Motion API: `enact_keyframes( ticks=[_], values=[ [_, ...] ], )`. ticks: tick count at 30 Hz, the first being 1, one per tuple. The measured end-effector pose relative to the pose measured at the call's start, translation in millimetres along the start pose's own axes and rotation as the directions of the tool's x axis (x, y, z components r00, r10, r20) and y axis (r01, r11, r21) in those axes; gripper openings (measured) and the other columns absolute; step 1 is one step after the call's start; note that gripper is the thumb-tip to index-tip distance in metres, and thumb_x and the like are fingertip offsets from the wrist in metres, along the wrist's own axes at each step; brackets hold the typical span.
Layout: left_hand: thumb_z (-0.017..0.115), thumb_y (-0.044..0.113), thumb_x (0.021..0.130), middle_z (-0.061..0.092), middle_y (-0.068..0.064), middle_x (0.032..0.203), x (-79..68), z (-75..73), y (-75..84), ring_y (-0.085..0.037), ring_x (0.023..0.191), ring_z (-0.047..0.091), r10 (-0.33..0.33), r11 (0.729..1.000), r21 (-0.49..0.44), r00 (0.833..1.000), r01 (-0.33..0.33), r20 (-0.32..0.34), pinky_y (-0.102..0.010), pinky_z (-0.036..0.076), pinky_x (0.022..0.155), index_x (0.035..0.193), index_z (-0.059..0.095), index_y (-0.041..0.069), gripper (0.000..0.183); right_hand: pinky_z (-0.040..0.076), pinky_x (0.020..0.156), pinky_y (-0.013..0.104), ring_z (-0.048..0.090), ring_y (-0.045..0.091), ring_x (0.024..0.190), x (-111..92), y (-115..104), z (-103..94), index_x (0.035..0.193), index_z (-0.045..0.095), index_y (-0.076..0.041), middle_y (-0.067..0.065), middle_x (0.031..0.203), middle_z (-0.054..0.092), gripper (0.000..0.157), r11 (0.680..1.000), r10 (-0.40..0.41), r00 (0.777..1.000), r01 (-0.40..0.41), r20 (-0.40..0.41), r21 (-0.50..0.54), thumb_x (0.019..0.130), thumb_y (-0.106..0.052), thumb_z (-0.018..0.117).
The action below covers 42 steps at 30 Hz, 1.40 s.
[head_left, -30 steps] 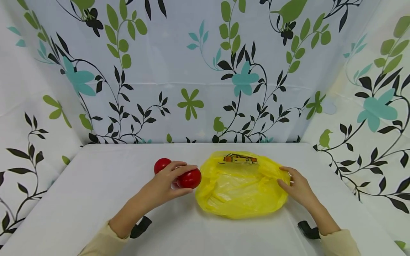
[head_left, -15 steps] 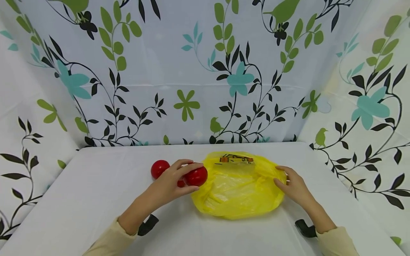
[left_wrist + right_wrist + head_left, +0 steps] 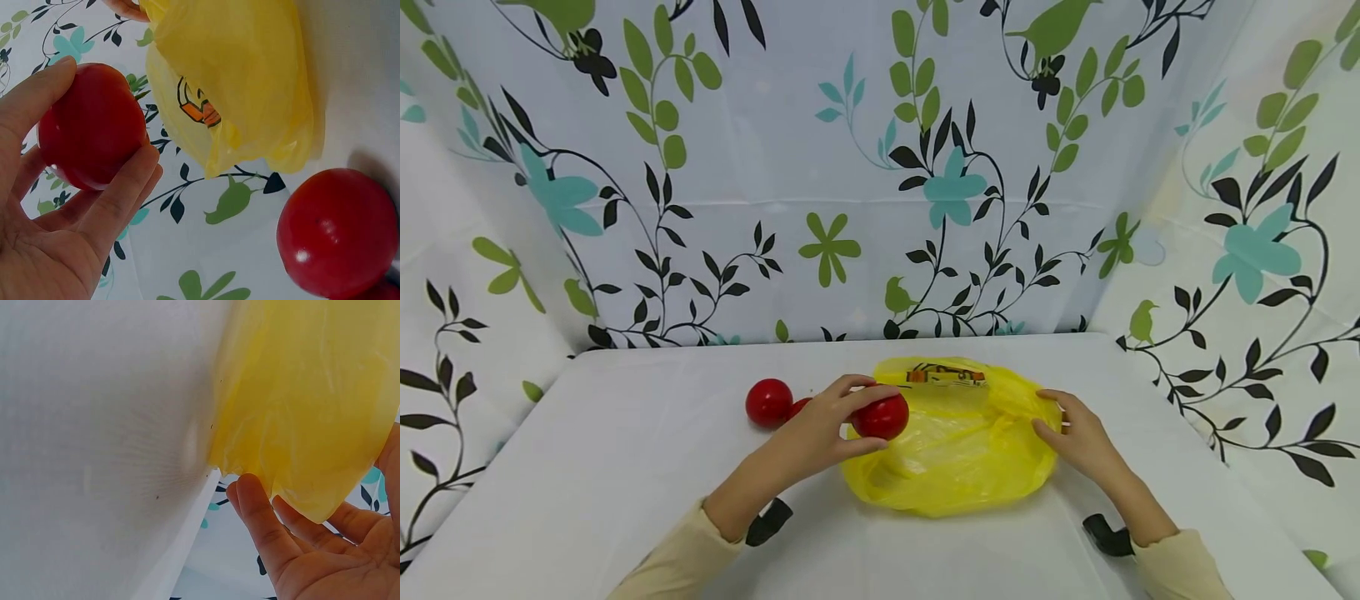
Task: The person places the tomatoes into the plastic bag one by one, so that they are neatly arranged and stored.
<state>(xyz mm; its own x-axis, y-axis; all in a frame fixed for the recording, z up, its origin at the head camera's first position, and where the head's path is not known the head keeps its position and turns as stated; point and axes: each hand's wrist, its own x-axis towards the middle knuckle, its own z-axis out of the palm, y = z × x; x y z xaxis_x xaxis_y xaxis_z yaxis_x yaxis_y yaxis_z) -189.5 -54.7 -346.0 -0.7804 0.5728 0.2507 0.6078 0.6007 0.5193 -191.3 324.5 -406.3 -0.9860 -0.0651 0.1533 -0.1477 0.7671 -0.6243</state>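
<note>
My left hand (image 3: 823,425) grips a glossy red tomato (image 3: 883,417) between thumb and fingers. In the head view this tomato overlaps the left side of a yellow plastic bag (image 3: 951,479). The left wrist view shows the same tomato (image 3: 94,128) raised beside the bag (image 3: 256,75). The bag stands slumped and wide on the white table, its opening facing up and toward me. My right hand (image 3: 1082,437) pinches the bag's right edge, thumb on the near side. Seen from the right wrist, the fingers (image 3: 265,528) curl at the bag's rim; the thumb is mostly cut off.
Another red tomato (image 3: 769,403) lies on the table (image 3: 625,467) to the left, and a further one (image 3: 800,406) shows partly behind my left hand. A curtain (image 3: 737,125) with leaves and birds hangs along the back and both sides. Black straps (image 3: 769,522) sit at both wrists.
My left hand has moved right with the tomato, from beside the bag to over its left side. The right hand keeps its hold on the bag's edge. The head view has shifted slightly.
</note>
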Motion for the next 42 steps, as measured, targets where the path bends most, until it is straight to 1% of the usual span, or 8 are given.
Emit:
enact_keyframes(
  ticks=[7, 14, 20, 24, 29, 32, 38, 42],
  values=[
    [0.076, 0.036, 0.084, 0.047, -0.009, 0.141, 12.1, 11.4, -5.6, -0.028, 0.121, 0.053, 0.001, 1.0, -0.028, 0.999, 0.0, 0.033, -0.038, 0.057, 0.087, 0.139, 0.053, 0.03, 0.06, 0.051, 0.091, 0.055, 0.052, 0.048, 0.116, 0, -1, 0.7, 0.138, 0.044, 0.006, 0.032, 0.141, 0.041, 0.051, 1.0, 0.004, 1.0, -0.004, -0.005, -0.001, 0.095, -0.016, 0.063],
    [0.076, 0.035, 0.085, 0.045, -0.01, 0.143, 20.8, 19.7, -6.3, -0.03, 0.122, 0.051, -0.021, 0.998, -0.06, 0.996, 0.026, 0.085, -0.044, 0.056, 0.088, 0.141, 0.051, 0.031, 0.062, 0.051, 0.092, 0.056, 0.052, 0.048, 0.117, 0, 2, 2.0, 0.137, 0.045, 0.006, 0.032, 0.141, 0.041, 0.051, 1.0, -0.002, 1.0, 0.002, -0.004, 0.01, 0.095, -0.016, 0.063],
    [0.075, 0.035, 0.086, 0.046, -0.012, 0.142, 28.3, 24.0, -6.0, -0.031, 0.121, 0.052, -0.004, 0.999, -0.044, 0.996, 0.009, 0.093, -0.045, 0.055, 0.091, 0.142, 0.051, 0.029, 0.061, 0.051, 0.092, 0.056, 0.052, 0.048, 0.118, 1, 3, 1.8, 0.137, 0.045, 0.006, 0.032, 0.141, 0.042, 0.051, 1.0, -0.005, 1.0, 0.005, -0.011, 0.011, 0.095, -0.016, 0.064],
    [0.075, 0.033, 0.086, 0.046, -0.012, 0.141, 33.7, 26.1, -6.4, -0.03, 0.117, 0.055, 0.005, 0.999, -0.047, 0.995, 0.0, 0.098, -0.043, 0.055, 0.09, 0.141, 0.051, 0.029, 0.061, 0.051, 0.092, 0.056, 0.052, 0.047, 0.117, 1, 2, 1.5, 0.137, 0.045, 0.006, 0.032, 0.141, 0.042, 0.05, 1.0, -0.004, 1.0, 0.004, -0.017, 0.013, 0.095, -0.015, 0.063],
    [0.075, 0.031, 0.086, 0.045, -0.013, 0.141, 41.4, 30.0, -11.2, -0.03, 0.116, 0.054, -0.011, 0.997, -0.07, 0.993, 0.019, 0.117, -0.041, 0.056, 0.088, 0.141, 0.052, 0.028, 0.06, 0.051, 0.093, 0.055, 0.052, 0.047, 0.117, 2, 2, 1.6, 0.137, 0.045, 0.006, 0.032, 0.141, 0.042, 0.05, 1.0, -0.001, 1.0, 0.001, -0.02, 0.018, 0.095, -0.013, 0.063],
    [0.075, 0.031, 0.086, 0.044, -0.013, 0.141, 46.5, 33.0, -16.2, -0.031, 0.118, 0.053, -0.021, 0.998, -0.059, 0.992, 0.029, 0.125, -0.044, 0.055, 0.09, 0.141, 0.051, 0.028, 0.06, 0.051, 0.093, 0.055, 0.052, 0.046, 0.117, 1, 2, 1.9, 0.137, 0.045, 0.006, 0.031, 0.141, 0.042, 0.049, 1.0, -0.001, 1.0, 0.001, -0.019, 0.017, 0.095, -0.013, 0.063],
    [0.075, 0.033, 0.086, 0.044, -0.013, 0.141, 54.5, 36.9, -22.3, -0.033, 0.117, 0.052, -0.052, 0.997, -0.042, 0.988, 0.058, 0.143, -0.049, 0.053, 0.092, 0.139, 0.053, 0.031, 0.058, 0.052, 0.091, 0.053, 0.054, 0.045, 0.115, 2, 2, 2.9, 0.136, 0.046, 0.005, 0.031, 0.14, 0.043, 0.049, 1.0, -0.003, 1.0, 0.003, -0.023, 0.022, 0.095, -0.014, 0.063],
    [0.075, 0.032, 0.086, 0.044, -0.013, 0.14, 58.9, 39.9, -25.9, -0.033, 0.119, 0.05, -0.071, 0.996, -0.047, 0.984, 0.08, 0.163, -0.051, 0.052, 0.094, 0.14, 0.052, 0.028, 0.059, 0.054, 0.089, 0.052, 0.056, 0.044, 0.112, 2, 2, 3.7, 0.136, 0.046, 0.005, 0.031, 0.14, 0.044, 0.049, 1.0, 0.001, 1.0, 0.0, -0.028, 0.016, 0.095, -0.014, 0.063]
  ],
)
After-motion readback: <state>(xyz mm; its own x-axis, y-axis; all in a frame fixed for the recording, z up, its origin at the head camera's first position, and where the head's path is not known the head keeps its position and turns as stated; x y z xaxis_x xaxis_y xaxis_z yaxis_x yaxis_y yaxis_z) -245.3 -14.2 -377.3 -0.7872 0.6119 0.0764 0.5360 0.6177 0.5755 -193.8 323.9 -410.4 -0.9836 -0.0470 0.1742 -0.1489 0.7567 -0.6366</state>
